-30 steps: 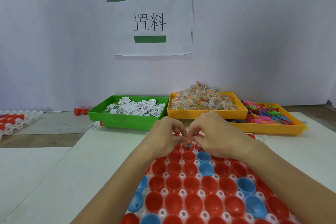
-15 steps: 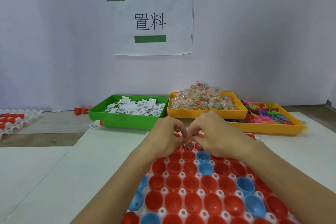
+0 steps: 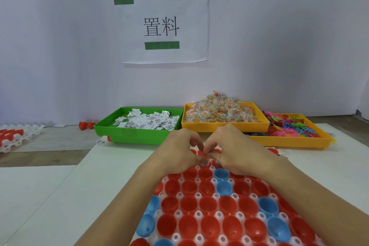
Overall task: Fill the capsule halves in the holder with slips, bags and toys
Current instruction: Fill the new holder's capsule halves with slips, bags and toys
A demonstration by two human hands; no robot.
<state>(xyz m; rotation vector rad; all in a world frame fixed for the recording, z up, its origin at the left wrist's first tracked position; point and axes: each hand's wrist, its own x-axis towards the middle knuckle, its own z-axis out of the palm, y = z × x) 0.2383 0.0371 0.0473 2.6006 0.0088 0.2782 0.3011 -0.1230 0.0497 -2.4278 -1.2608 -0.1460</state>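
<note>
Both hands (image 3: pixel 205 152) meet knuckles-up over the holder (image 3: pixel 197 214), curled fingers (image 3: pixel 192 142) pinching a bag (image 3: pixel 205 162).

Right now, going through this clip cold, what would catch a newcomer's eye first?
Probably the white plastic holder packed with red and blue capsule halves, filling the near foreground. Over its far edge, the left hand and right hand meet fingertip to fingertip, pinching a small clear bag of colourful bits. Behind them, a green tray of white paper slips and two yellow trays sit against the wall.
</note>
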